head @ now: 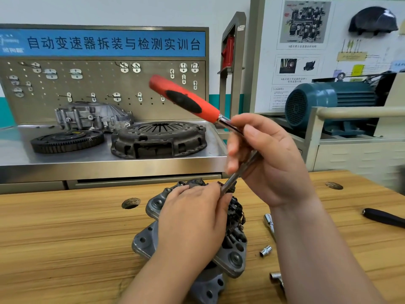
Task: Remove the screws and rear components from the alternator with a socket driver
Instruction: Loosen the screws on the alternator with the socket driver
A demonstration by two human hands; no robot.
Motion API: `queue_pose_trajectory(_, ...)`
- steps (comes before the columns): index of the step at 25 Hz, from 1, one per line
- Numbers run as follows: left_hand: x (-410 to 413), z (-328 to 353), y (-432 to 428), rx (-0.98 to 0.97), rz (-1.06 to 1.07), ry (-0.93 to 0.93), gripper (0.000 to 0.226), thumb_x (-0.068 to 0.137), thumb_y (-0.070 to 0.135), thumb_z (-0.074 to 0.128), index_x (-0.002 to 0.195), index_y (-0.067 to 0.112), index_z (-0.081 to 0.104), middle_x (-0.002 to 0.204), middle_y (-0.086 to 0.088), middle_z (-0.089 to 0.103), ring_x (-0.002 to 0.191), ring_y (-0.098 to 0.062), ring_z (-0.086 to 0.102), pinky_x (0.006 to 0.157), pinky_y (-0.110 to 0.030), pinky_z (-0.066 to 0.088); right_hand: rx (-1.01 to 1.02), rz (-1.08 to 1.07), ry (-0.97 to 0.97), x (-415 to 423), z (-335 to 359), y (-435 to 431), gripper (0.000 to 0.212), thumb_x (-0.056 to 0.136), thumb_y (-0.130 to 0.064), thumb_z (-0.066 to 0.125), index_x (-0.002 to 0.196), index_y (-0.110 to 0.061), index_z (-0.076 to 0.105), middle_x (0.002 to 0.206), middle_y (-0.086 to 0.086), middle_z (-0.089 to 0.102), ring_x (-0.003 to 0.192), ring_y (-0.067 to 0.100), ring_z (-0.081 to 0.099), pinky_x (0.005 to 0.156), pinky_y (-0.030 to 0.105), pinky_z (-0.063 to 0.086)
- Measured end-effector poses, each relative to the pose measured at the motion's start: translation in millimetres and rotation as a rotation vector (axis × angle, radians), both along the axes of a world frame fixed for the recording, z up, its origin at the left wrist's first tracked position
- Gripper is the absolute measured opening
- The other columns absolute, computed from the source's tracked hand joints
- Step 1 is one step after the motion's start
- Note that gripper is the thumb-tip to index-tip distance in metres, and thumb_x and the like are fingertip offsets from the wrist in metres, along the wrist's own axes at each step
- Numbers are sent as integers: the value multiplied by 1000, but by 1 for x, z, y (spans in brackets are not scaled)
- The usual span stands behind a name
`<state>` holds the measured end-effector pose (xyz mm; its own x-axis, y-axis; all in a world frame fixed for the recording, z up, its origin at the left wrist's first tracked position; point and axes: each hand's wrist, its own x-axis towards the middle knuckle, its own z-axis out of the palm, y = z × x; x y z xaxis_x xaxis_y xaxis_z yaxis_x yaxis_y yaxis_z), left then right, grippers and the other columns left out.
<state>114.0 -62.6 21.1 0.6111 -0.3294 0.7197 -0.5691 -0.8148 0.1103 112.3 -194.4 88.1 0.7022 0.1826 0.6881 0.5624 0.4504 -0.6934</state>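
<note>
A grey metal alternator (153,238) stands on the wooden bench (65,238), its dark rear parts facing up. My left hand (192,220) lies over the top of the alternator, fingers curled round its rear end by the driver's tip. My right hand (265,159) grips the steel shaft of a socket driver (186,99) with a red and black handle. The driver slants from upper left down to the alternator's rear, and its tip is hidden behind my left fingers.
Loose sockets (265,251) and a chrome extension (269,222) lie right of the alternator, and a black-handled tool (385,219) sits at the far right. Behind the bench a steel table carries a clutch cover (160,139), a flywheel (65,141) and a housing (92,117).
</note>
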Motion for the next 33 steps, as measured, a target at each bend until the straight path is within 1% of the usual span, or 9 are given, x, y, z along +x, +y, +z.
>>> queue_pose_trajectory(7,-2,1,-2,-34,6,-35,25,89,30,47,68,28,33,54,14,36,54,-11,55,81,-30,46,-189,-1089,42,6,-7,14,26,97,-21,49,80,-34,64,69,-7,68,61,10,68,60,30,53)
queue_pose_trajectory(9,-3,0,-1,-43,10,-29,26,89,31,48,68,28,34,52,13,39,53,-10,54,82,-30,46,-155,-927,35,5,-4,11,26,98,-18,49,85,-31,68,71,-6,70,60,11,69,56,24,51)
queue_pose_trajectory(13,-2,2,-1,-32,0,-13,29,93,38,36,66,28,33,51,13,36,51,-8,37,79,-28,42,-34,-159,41,-2,2,6,33,92,-15,46,89,-24,77,73,2,72,59,14,70,54,23,54)
queue_pose_trajectory(15,-1,2,0,-14,-8,16,29,94,40,30,68,28,35,52,13,37,54,-8,38,80,-27,39,-17,-68,32,-1,2,4,33,90,-14,45,88,-24,77,72,2,71,58,14,69,54,23,55)
queue_pose_trajectory(17,-1,1,-1,-17,-2,21,26,93,37,35,69,28,35,52,13,37,55,-10,46,84,-28,40,-31,-232,48,-1,0,5,28,92,-16,48,89,-23,75,74,2,72,60,16,70,54,24,54)
queue_pose_trajectory(22,-2,1,-2,-39,22,-1,32,91,29,55,68,28,33,52,13,33,53,-11,52,83,-30,44,-262,-1120,49,4,-5,13,25,97,-20,50,78,-24,65,69,-1,68,62,15,68,61,38,56)
queue_pose_trajectory(29,-4,3,1,-34,-34,66,25,94,39,30,70,31,32,53,14,38,56,-7,40,85,-26,37,-36,-55,25,-2,3,2,32,93,-16,45,89,-25,75,79,2,73,62,15,71,56,24,55)
queue_pose_trajectory(31,-3,4,1,-8,-23,68,23,93,37,32,72,30,34,56,14,41,59,-10,49,88,-28,38,-16,-228,61,3,-2,2,28,95,-16,48,89,-24,74,80,2,74,64,16,72,56,25,56)
queue_pose_trajectory(33,-3,4,-1,-4,9,43,24,93,33,40,70,28,34,55,14,42,59,-11,55,86,-30,42,-155,-770,53,7,-7,5,23,97,-18,50,87,-26,69,77,-1,73,65,15,71,59,32,57)
